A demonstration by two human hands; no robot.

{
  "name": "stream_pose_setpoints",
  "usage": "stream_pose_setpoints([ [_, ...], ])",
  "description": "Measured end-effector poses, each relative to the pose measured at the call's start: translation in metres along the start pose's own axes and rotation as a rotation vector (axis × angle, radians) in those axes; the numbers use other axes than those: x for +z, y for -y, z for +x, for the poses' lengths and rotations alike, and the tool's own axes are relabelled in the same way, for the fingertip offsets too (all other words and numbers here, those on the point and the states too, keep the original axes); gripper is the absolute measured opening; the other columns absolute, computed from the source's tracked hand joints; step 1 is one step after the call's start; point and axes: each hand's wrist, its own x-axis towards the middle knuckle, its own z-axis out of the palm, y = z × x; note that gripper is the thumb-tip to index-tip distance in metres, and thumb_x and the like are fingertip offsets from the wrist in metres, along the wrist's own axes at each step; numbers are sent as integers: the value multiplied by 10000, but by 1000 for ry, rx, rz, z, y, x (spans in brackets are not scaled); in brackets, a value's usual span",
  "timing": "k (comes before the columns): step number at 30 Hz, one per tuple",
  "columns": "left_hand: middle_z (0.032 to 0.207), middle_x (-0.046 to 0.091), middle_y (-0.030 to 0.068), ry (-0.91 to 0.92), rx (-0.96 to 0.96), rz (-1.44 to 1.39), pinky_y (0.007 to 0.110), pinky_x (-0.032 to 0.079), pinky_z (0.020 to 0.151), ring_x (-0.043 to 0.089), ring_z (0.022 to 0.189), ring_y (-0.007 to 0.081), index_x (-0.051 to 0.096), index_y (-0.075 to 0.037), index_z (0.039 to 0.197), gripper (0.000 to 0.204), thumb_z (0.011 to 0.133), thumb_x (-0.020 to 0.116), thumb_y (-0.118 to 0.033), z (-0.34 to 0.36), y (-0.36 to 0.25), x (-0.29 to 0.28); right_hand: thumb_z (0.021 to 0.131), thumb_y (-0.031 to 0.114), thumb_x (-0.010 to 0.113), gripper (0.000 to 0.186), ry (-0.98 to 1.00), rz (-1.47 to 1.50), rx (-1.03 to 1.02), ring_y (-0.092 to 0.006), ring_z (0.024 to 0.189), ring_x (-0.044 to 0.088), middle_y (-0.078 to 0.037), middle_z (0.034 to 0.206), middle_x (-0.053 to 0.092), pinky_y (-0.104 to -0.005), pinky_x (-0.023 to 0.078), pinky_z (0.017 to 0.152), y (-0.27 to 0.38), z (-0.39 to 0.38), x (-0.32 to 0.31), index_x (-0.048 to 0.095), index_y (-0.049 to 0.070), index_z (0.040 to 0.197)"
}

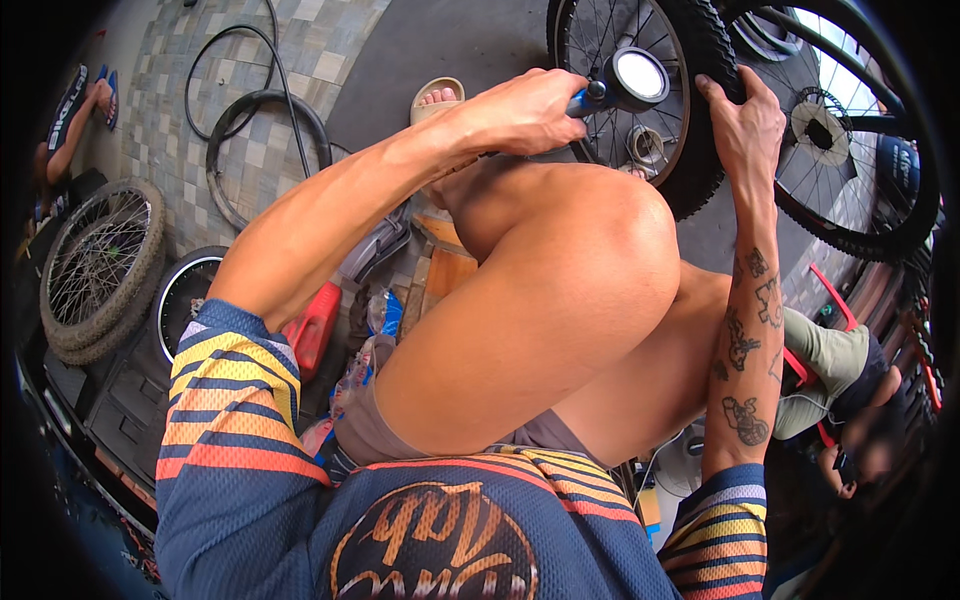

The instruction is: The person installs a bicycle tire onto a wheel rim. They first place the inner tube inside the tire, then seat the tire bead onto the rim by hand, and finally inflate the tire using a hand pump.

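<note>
My left hand (535, 110) is wrapped round the blue and black handle of a tire inflator (638, 78) with a round, white-faced gauge. The gauge sits in front of the spokes; the dial is too bright to read, and where the inflator meets the valve is hidden. My right hand (748, 115) grips the black knobby tire (712, 155) from its outer side, thumb on the sidewall and fingers over the tread. The wheel stands upright beyond my bent knee. My right forearm reaches up along its near side.
Right of it stands another bicycle wheel with a disc rotor (818, 130). A black hose (222, 165) lies coiled on the tiles at left. Used wheels (100, 265) and a red plastic container (314, 325) are nearer. Other people are at far left and lower right (840, 375).
</note>
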Motion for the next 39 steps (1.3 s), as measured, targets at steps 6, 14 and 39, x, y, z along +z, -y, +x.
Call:
stream_pose_setpoints([
  [6,1140,739,385,-77,119,37,556,587,975,719,1164,521,652,145,1321,496,934,714,-159,1,4,9,923,354,806,506,5,8,31,-443,1011,789,-287,1058,802,-470,593,938,-2,-2,-1,768,-44,1235],
  [14,1048,759,321,-155,189,23,542,552,897,735,1038,514,690,57,1244,383,958,744,-192,5,14,19,925,312,799,467,-45,-53,-4,-480,1017,767,-308,1064,787,-491,582,937,6,-4,0,760,-58,1208],
  [39,1399,595,323,-830,-543,357,621,604,955,730,1109,549,430,-43,1578,673,987,718,-185,0,290,4,993,688,743,974,186,314,249,-229,1081,673,-193,1172,752,-351,509,1040,-45,32,-3,581,-126,1503],
])
